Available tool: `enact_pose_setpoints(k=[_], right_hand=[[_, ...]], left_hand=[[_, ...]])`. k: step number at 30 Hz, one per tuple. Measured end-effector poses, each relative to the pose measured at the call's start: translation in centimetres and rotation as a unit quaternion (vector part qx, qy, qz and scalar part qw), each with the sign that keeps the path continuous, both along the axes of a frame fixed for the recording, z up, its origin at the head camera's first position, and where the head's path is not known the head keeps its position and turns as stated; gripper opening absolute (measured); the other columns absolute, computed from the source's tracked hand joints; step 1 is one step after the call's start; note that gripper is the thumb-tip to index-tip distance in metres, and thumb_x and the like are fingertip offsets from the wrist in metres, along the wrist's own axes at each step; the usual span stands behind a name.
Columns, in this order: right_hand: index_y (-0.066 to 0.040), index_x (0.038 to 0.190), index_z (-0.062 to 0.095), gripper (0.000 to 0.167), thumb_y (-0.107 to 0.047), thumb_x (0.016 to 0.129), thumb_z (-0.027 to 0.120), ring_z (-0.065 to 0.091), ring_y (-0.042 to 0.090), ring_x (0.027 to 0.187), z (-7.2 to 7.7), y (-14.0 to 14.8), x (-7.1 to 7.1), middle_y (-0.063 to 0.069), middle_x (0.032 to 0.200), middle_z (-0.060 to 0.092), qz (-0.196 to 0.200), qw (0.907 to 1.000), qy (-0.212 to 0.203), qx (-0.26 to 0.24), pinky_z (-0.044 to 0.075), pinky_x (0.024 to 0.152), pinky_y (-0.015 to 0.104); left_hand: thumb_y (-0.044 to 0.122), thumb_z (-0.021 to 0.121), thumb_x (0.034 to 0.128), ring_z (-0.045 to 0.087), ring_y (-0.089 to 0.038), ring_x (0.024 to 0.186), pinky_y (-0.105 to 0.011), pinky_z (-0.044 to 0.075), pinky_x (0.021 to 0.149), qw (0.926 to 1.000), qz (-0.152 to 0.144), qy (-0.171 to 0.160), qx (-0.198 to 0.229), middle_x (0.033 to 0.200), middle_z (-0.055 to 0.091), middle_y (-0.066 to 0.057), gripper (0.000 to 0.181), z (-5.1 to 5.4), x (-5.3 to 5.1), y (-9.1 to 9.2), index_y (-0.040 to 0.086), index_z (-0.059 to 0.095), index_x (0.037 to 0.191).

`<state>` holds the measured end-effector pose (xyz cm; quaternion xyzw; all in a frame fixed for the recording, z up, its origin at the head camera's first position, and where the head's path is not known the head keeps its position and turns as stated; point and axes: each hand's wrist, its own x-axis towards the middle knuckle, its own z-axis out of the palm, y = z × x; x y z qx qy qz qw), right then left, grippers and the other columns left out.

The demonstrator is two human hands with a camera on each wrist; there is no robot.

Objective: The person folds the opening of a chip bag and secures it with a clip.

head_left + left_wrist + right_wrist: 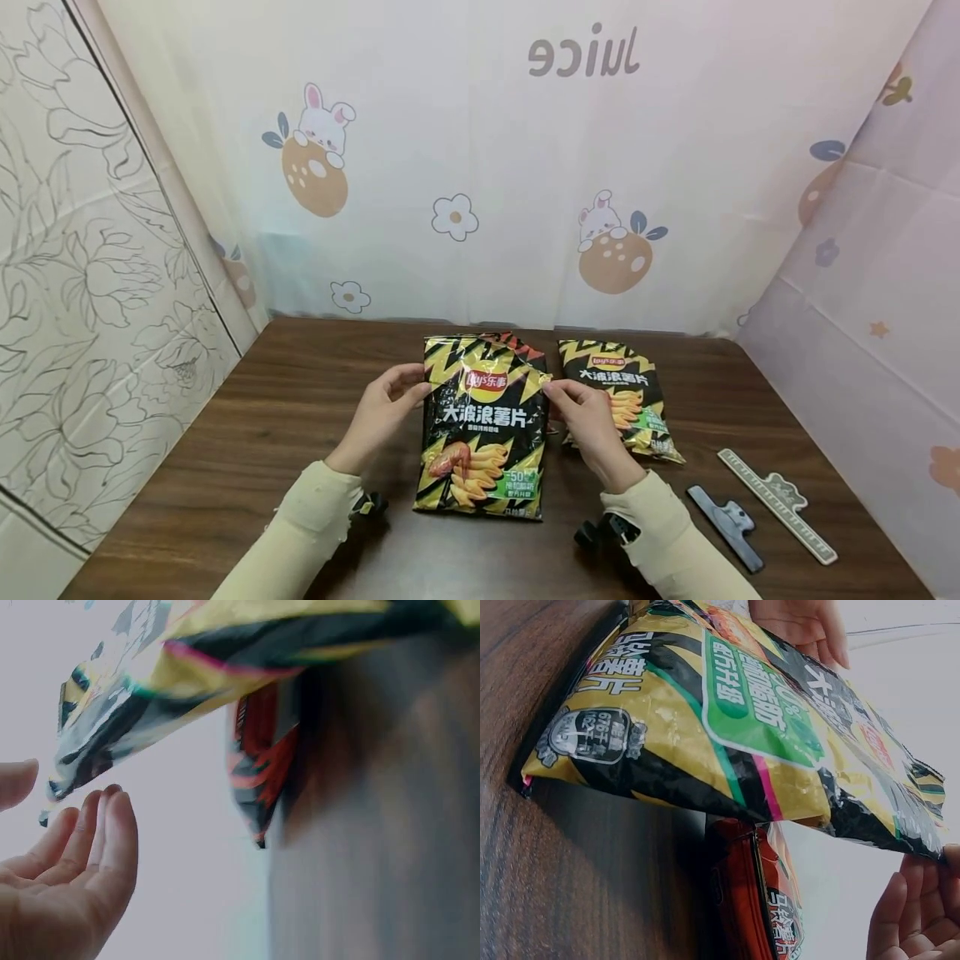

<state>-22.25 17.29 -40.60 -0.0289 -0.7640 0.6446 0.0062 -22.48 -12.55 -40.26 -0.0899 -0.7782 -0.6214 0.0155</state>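
Note:
A black and yellow chip bag (pixel 483 467) is in front of me, its printed front toward the head camera. My right hand (pixel 592 421) pinches its upper right edge between thumb and fingers, seen also at the right of the right wrist view. Beside the bag's upper left edge is my left hand (pixel 382 412). In the left wrist view, thumb and fingers (pixel 120 832) stand apart, with a gap to the bag's corner (pixel 75 769). Behind this bag a red and black chip bag (pixel 517 343) is mostly hidden; its lower part (pixel 739 892) shows in the right wrist view.
A second black and yellow chip bag (pixel 611 379) lies at the back right, partly behind my right hand. On the table's right side lie a grey clip (pixel 726 527) and a long pale clip (pixel 776 504). A patterned curtain (pixel 510 150) hangs behind the dark wooden table (pixel 292 392).

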Motion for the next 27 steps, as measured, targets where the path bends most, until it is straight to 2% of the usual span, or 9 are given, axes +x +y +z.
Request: enact_pose_setpoints(k=[5, 7, 10, 17, 22, 27], right_hand=[[-0.002, 0.108, 0.07, 0.037, -0.036, 0.095, 0.064, 0.065, 0.011, 0.081, 0.0, 0.0, 0.1, -0.003, 0.096, 0.067, 0.001, 1.0, 0.002, -0.001, 0.055, 0.084, 0.042], [-0.001, 0.108, 0.07, 0.037, -0.036, 0.095, 0.064, 0.066, 0.011, 0.081, 0.0, 0.0, 0.1, -0.004, 0.096, 0.067, 0.001, 1.0, 0.003, -0.002, 0.056, 0.084, 0.042], [-0.001, 0.108, 0.07, 0.037, -0.035, 0.096, 0.064, 0.066, 0.01, 0.081, 0.1, 0.0, 0.2, -0.004, 0.096, 0.068, 0.0, 1.0, 0.005, -0.003, 0.056, 0.085, 0.042], [0.0, 0.107, 0.07, 0.037, -0.034, 0.096, 0.064, 0.067, 0.009, 0.081, 0.0, -0.1, 0.1, -0.004, 0.097, 0.069, 0.0, 0.9999, 0.009, -0.01, 0.057, 0.083, 0.039], [0.0, 0.107, 0.071, 0.036, -0.033, 0.096, 0.064, 0.067, 0.009, 0.08, -0.1, -0.1, 0.1, -0.005, 0.095, 0.069, -0.008, 0.9999, 0.011, -0.004, 0.057, 0.081, 0.036], [0.001, 0.107, 0.071, 0.037, -0.033, 0.096, 0.064, 0.067, 0.008, 0.079, -0.1, -0.2, 0.1, -0.006, 0.092, 0.069, -0.011, 0.9998, 0.014, -0.01, 0.057, 0.078, 0.032]], left_hand=[[0.028, 0.064, 0.0963, 0.062, -0.024, 0.109, -0.036, 0.049, 0.091, 0.9976, 0.005, 0.05, -0.047, 0.124, 0.065, -0.011, 0.039, 1.4, -0.3, -0.7, 0.008, 0.059, 0.129], [0.028, 0.064, 0.0962, 0.062, -0.025, 0.11, -0.04, 0.048, 0.094, 0.9965, 0.007, 0.062, -0.055, 0.125, 0.065, -0.01, 0.039, 2.2, -0.4, -0.8, 0.009, 0.059, 0.13], [0.027, 0.064, 0.0961, 0.063, -0.025, 0.112, -0.045, 0.048, 0.097, 0.996, 0.008, 0.071, -0.054, 0.126, 0.065, -0.011, 0.04, 3.2, -0.6, -0.8, 0.008, 0.058, 0.13], [0.025, 0.065, 0.0959, 0.063, -0.025, 0.11, -0.046, 0.049, 0.097, 0.9943, 0.001, 0.086, -0.062, 0.123, 0.066, -0.011, 0.038, 5.1, -0.5, -0.4, 0.01, 0.058, 0.13], [0.023, 0.064, 0.0961, 0.062, -0.024, 0.113, -0.047, 0.048, 0.099, 0.9937, -0.012, 0.096, -0.056, 0.124, 0.065, -0.01, 0.035, 6.0, -0.2, 0.9, 0.011, 0.059, 0.129], [0.023, 0.064, 0.0965, 0.061, -0.024, 0.115, -0.047, 0.048, 0.1, 0.992, -0.037, 0.11, -0.049, 0.126, 0.064, -0.011, 0.036, 6.3, -0.5, 2.2, 0.01, 0.059, 0.13]])
